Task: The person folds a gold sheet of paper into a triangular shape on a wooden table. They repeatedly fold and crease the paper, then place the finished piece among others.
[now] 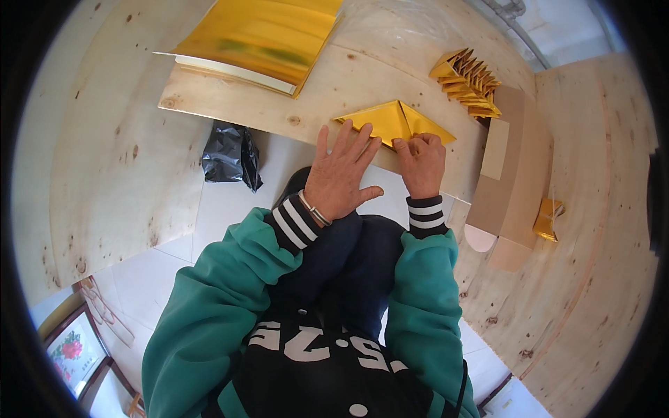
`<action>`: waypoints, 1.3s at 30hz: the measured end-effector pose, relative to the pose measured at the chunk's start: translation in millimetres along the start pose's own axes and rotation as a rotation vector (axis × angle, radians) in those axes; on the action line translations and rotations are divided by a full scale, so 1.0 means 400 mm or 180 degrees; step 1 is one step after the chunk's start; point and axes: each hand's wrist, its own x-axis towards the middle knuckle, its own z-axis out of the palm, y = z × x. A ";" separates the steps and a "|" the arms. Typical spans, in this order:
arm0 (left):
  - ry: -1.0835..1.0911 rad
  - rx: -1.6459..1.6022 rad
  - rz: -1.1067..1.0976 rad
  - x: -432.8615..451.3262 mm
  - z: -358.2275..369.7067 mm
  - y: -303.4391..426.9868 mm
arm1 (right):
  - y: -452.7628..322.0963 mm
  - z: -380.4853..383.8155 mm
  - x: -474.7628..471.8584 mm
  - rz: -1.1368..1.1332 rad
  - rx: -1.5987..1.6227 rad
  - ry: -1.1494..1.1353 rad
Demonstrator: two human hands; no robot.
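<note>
A sheet of gold foil paper (pixel 389 119), folded into a wide flat triangle, lies near the front edge of the wooden table. My left hand (pixel 339 170) is spread flat, its fingertips touching the near left side of the fold and its thumb held out to the right. With fingers curled in, my right hand (pixel 423 159) has its thumb and fingertips at the paper's near edge, right of the centre crease. Those fingertips appear to pinch the edge, and they hide part of it. A bracelet (pixel 313 209) circles my left wrist.
A stack of gold foil sheets (pixel 261 44) lies at back left. Folded gold pieces (pixel 466 83) stand nested at back right, beside a long cardboard box (pixel 502 172). One gold piece (pixel 548 219) sits right of the box. A black plastic bag (pixel 230 155) hangs below the table edge.
</note>
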 end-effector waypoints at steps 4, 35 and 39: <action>-0.0064 0.0097 -0.0078 0.001 0.008 0.004 | -0.002 0.001 0.004 0.0052 0.0036 -0.0050; -0.0447 0.0449 -0.0473 0.020 0.024 0.025 | -0.021 0.017 0.019 0.0373 -0.0349 -0.0056; -0.0481 0.0506 -0.0466 0.022 0.024 0.026 | -0.024 0.015 0.018 0.0369 -0.0477 -0.0074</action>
